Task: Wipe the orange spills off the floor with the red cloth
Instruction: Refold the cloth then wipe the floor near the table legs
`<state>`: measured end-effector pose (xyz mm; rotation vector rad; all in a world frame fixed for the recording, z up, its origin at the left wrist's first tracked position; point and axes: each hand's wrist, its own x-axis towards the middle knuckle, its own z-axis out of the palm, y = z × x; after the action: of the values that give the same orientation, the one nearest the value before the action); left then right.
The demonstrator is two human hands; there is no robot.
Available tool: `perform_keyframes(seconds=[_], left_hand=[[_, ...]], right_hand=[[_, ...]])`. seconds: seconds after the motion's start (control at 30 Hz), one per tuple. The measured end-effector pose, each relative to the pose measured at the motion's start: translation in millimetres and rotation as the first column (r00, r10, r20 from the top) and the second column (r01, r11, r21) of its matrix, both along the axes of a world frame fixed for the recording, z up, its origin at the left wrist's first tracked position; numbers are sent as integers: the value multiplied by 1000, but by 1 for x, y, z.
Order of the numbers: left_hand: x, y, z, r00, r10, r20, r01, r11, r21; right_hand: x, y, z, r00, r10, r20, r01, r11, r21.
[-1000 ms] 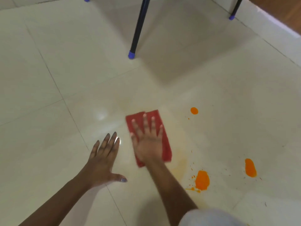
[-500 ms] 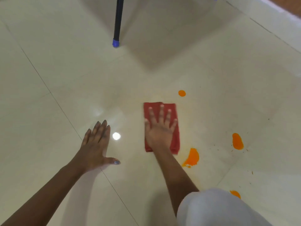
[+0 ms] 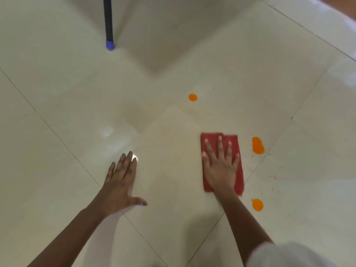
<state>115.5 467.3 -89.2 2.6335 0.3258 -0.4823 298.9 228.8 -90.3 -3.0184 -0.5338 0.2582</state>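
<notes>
The red cloth (image 3: 233, 140) lies folded flat on the cream tiled floor (image 3: 173, 74). My right hand (image 3: 219, 170) presses down on it, palm flat and fingers spread. My left hand (image 3: 120, 184) rests flat on the bare floor to the cloth's left, holding nothing. A small round orange spill (image 3: 192, 97) sits beyond the cloth. An oblong orange spill (image 3: 257, 145) lies just right of the cloth's far end. A third orange spill (image 3: 257, 204) lies near its close right corner. Tiny orange specks (image 3: 274, 177) dot the floor further right.
A black furniture leg with a blue cap (image 3: 109, 44) stands at the far left. A raised white skirting edge (image 3: 327, 14) runs along the upper right. My light-coloured clothing (image 3: 285, 255) fills the bottom right corner.
My right hand has slid the cloth to the right, over the spot where an orange spill lay beside it. That spill no longer shows. My left hand has stayed planted.
</notes>
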Motion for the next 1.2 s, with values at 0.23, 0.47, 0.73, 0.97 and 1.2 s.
perform_keyframes(seconds=[0.23, 0.47, 0.73, 0.97, 1.2], left_hand=[[1, -2, 2, 999, 6, 50, -6, 1000, -5], [5, -8, 4, 998, 59, 10, -60, 997, 42], [11, -12, 21, 992, 10, -123, 8, 989, 145], [23, -16, 44, 960, 4, -280, 58, 975, 213], [6, -5, 15, 998, 56, -41, -51, 992, 115]], right_hand=[[-100, 55, -1, 895, 445, -9, -442, 891, 104], [10, -24, 0, 999, 43, -4, -43, 999, 26], [-86, 49, 0, 857, 513, -55, -505, 856, 114], [-68, -11, 5, 957, 272, -102, -268, 962, 47], [23, 75, 1, 972, 227, -61, -224, 973, 57]])
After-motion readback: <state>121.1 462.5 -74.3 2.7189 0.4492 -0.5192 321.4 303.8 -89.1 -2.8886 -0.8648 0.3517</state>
